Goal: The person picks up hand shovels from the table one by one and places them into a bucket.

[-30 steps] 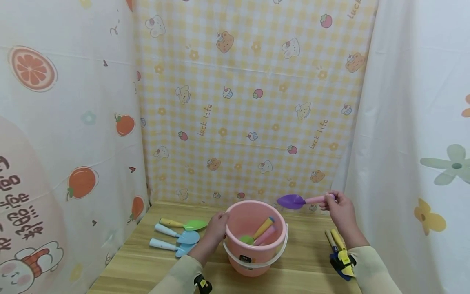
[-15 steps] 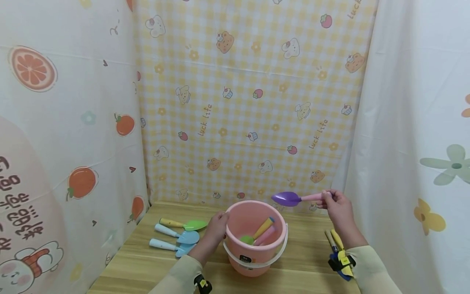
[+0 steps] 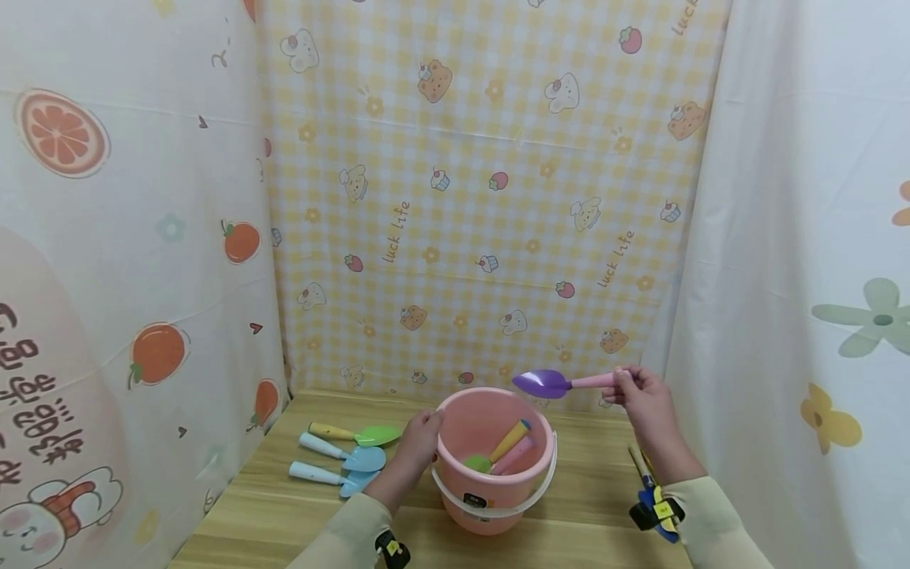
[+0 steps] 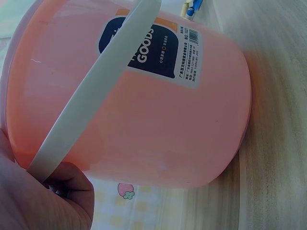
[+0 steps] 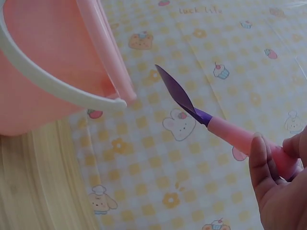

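Observation:
A pink bucket (image 3: 490, 502) with a white handle (image 4: 91, 96) stands upright on the wooden table. My left hand (image 3: 419, 442) grips its rim on the left side; in the left wrist view that hand (image 4: 53, 201) is partly cut off. My right hand (image 3: 643, 403) holds a trowel by the end of its pink handle, its purple blade (image 3: 543, 384) pointing left, level with and just beyond the bucket's back right rim. In the right wrist view the trowel (image 5: 230, 134) is apart from the bucket. Inside the bucket lean a green trowel with a yellow handle (image 3: 513, 439) and a pink handle (image 3: 513, 457).
Left of the bucket lie a green trowel (image 3: 377, 435) and two blue trowels (image 3: 364, 458). More tools (image 3: 645, 474) lie at the right, partly behind my right wrist. A checked curtain (image 3: 490, 221) hangs behind the table (image 3: 583, 514), with white curtains at both sides.
My right hand has moved left and slightly up with the purple trowel, bringing the blade near the bucket's back right rim. My left hand stays at the rim.

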Motion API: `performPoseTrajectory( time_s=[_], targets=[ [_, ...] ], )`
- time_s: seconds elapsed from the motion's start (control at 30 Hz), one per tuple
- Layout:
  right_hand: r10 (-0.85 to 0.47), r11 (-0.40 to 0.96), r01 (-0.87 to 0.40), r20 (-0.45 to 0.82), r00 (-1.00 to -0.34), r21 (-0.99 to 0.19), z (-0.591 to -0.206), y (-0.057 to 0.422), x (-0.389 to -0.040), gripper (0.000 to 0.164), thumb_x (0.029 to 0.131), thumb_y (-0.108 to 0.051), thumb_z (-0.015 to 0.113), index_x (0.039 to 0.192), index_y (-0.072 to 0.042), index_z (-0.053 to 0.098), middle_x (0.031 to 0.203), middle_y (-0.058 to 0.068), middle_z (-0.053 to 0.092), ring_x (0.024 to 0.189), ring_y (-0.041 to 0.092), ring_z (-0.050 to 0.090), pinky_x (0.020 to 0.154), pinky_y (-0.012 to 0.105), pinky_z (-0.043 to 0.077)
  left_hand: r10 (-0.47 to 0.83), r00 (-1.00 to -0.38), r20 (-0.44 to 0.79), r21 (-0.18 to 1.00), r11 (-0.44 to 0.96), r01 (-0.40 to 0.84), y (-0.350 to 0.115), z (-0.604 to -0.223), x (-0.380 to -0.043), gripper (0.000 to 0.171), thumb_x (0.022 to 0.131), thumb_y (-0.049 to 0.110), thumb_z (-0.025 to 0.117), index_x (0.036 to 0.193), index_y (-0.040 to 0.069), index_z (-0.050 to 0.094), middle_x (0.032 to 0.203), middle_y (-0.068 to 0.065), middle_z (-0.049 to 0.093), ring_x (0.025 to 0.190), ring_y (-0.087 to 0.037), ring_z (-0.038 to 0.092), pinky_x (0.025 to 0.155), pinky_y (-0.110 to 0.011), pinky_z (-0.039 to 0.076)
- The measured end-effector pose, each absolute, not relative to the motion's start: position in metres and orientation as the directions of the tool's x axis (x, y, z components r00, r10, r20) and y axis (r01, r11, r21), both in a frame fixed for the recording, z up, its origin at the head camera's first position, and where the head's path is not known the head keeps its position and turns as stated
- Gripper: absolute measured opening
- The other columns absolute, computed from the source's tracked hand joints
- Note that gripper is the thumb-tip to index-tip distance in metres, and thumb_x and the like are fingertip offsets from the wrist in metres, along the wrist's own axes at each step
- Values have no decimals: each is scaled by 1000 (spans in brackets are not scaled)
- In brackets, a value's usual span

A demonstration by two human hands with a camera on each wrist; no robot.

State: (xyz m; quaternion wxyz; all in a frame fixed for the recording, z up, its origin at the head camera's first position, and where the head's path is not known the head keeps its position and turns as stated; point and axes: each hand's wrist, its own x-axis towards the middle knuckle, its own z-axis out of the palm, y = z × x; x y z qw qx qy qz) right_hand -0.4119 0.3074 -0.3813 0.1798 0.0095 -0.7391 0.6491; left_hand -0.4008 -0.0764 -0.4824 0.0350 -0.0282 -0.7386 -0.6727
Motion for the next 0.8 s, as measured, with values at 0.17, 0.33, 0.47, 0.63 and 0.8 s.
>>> performPoseTrajectory(
  time_s=[0.17,0.33,0.47,0.63,0.8],
  targets=[
    [188,145,-250,275,-943,-957,-381,300,-411,34,118,-19,54,136,11,52,99,3,70,82,8,71,79,25,63,3,-996,87,991,97,87,-77,-483,-401,43,117,39,47,103,0,58,78,-3,51,67,-19,49,62,-32,45],
    [179,128,-255,275,-944,-958,-380,291,-407,34,117,-16,55,135,13,51,100,3,70,82,8,71,80,24,62,0,-996,88,991,98,87,-77,-483,-402,41,117,38,47,100,2,57,78,-3,51,67,-19,49,62,-32,45],
    [155,133,-262,281,-947,-956,-381,284,-405,33,117,-15,56,134,13,52,100,5,70,81,10,72,81,25,62,-2,-996,87,991,98,87,-77,-483,-402,41,117,38,47,100,2,57,78,-3,51,67,-19,49,62,-32,45],
    [100,142,-265,281,-955,-954,-388,277,-406,31,117,-13,55,135,12,53,101,7,70,81,11,72,82,27,63,2,-996,87,992,97,87,-77,-484,-402,41,117,39,47,100,2,56,78,-4,51,67,-19,49,61,-32,45],
    [72,167,-256,271,-960,-952,-394,267,-407,33,117,-16,57,134,11,55,103,11,70,82,13,72,82,29,64,3,-996,91,991,95,91,-78,-485,-403,39,117,38,48,99,5,57,77,-3,51,65,-18,49,60,-32,44]
  ],
)
